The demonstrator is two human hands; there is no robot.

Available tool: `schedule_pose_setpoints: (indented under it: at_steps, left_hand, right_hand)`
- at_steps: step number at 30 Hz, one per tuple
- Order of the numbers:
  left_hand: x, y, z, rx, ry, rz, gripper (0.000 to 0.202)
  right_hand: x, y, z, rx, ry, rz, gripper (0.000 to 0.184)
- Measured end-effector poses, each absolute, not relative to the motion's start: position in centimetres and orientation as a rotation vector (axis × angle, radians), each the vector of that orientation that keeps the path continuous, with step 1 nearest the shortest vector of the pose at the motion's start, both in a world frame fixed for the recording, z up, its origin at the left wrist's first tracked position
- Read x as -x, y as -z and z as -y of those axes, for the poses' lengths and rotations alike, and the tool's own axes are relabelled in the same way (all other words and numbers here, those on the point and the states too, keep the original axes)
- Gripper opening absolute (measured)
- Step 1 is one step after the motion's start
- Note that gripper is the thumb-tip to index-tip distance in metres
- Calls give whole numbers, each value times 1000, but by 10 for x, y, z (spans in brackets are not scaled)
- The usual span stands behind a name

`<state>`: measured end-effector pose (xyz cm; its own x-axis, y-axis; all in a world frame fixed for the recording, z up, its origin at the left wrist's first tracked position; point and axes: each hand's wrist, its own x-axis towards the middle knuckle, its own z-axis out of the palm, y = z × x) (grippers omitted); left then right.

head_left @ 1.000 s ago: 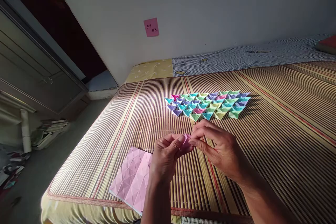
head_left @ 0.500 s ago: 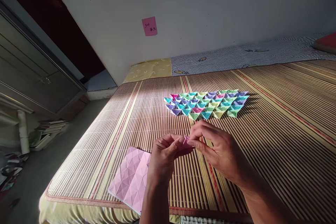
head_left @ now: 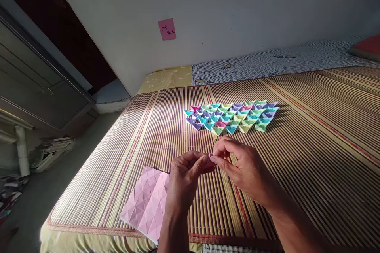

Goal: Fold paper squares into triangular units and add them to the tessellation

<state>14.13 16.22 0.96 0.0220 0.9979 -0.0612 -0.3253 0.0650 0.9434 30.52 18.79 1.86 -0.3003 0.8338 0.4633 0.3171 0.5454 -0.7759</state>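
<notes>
My left hand and my right hand meet above the bamboo mat, fingertips pinched together on a small pink folded paper piece; only a sliver of it shows between the fingers. Beyond the hands lies a flat patch of several small folded paper shapes in teal, green, purple, pink and yellow, fitted side by side. A stack of creased pink paper sheets lies on the mat just left of my left wrist.
The mat covers a bed; its front edge runs just below the pink stack. A checked cloth lies along the white wall, which bears a pink sticky note. Left of the bed are floor, stacked books and a cabinet.
The paper piece is pinched tighter and shows less between my fingers. The view has drifted slightly, so everything sits a little further left and higher.
</notes>
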Motion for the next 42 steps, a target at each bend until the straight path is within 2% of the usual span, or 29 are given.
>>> schedule_pose_setpoints:
  at_steps: [6,17,22,27,34,42]
  left_hand:
    - [-140,-8,-161,-944,-1288,-991,17]
    - [-143,-8,-161,-896,-1225,-1017,21]
    - [-146,3,-167,-805,-1379,-1023,21]
    - [-145,5,-170,-793,-1432,-1043,21]
    - [-150,2,-169,-757,-1450,-977,20]
    - [-154,4,-169,-815,-1519,-951,16]
  right_hand:
    - [-307,-20,-187,963,-799,1807,6]
    - [-307,-18,-191,878,-797,1865,13]
    - [-312,-17,-195,951,-897,1795,25]
    - [-312,-17,-196,951,-1020,1854,20]
    - [-305,-13,-194,1019,-984,1811,33]
    - [-309,-7,-199,1028,-1075,1613,31]
